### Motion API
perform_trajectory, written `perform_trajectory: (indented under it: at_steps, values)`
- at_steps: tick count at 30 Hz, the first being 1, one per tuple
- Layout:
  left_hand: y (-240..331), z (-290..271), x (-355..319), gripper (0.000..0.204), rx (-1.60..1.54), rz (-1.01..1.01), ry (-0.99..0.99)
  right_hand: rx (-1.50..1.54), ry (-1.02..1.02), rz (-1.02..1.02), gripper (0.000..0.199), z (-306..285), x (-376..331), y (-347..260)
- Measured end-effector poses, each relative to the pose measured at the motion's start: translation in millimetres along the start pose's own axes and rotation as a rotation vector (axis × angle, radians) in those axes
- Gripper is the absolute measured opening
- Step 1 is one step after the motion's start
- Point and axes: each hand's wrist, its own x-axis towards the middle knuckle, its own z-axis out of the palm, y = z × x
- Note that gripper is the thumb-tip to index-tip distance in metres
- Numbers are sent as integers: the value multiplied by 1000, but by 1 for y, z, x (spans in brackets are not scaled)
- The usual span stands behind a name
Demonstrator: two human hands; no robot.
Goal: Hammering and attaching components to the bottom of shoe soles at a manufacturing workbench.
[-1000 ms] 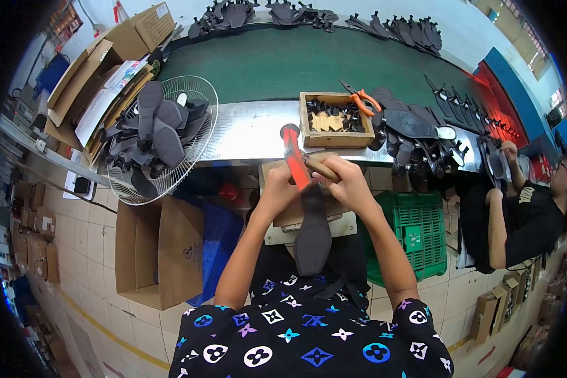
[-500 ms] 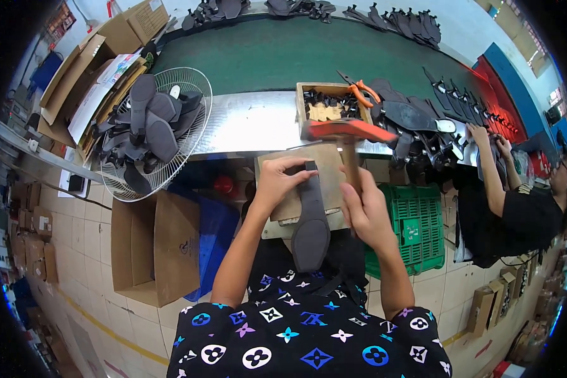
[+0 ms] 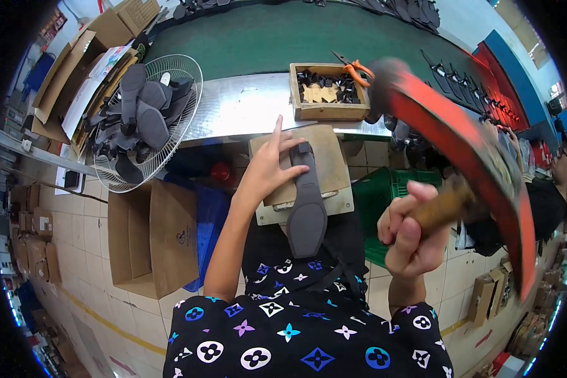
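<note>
Shoe sole (image 3: 307,211), dark grey and long, is lying at the centre of the frame across a tan work block (image 3: 324,165) that is sitting against the metal counter (image 3: 246,108), its heel end hanging over the lap. Largest in view, the green conveyor belt (image 3: 264,38) is running along the top. A wire basket (image 3: 146,120) of soles is sitting at upper left, and a small wooden tray (image 3: 326,94) of dark bits is resting above the block. The hammer (image 3: 472,157), red-headed and blurred, is raised at right. The right hand (image 3: 412,230) is gripping its wooden handle with closed fingers. The left hand (image 3: 272,165) is pressing the sole down, fingers spread. Judging by the lifted hammer, a striking step is in hand; the blow calls for landing clear of the holding fingers.
</note>
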Motion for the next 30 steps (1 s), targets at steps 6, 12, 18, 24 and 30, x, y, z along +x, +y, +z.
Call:
perform_trajectory:
  at_steps: [6, 12, 18, 24, 30]
  values:
    - [-4, 0, 1, 125, 126, -47, -40, -447, -306, 109, 30, 14, 11, 42]
    - [-13, -1, -3, 87, 259, 83, -63, -595, -247, -188, 25, 9, 15, 34]
    - [-16, 9, -26, 44, 397, 186, 40, -506, -239, 105, 20, 7, 19, 38]
    - [64, -10, -70, 23, -361, -183, -328, -618, -293, -207, 36, 10, 31, 96]
    - [101, -22, -95, 23, -777, -202, -392, -737, -860, -289, 39, 18, 48, 82]
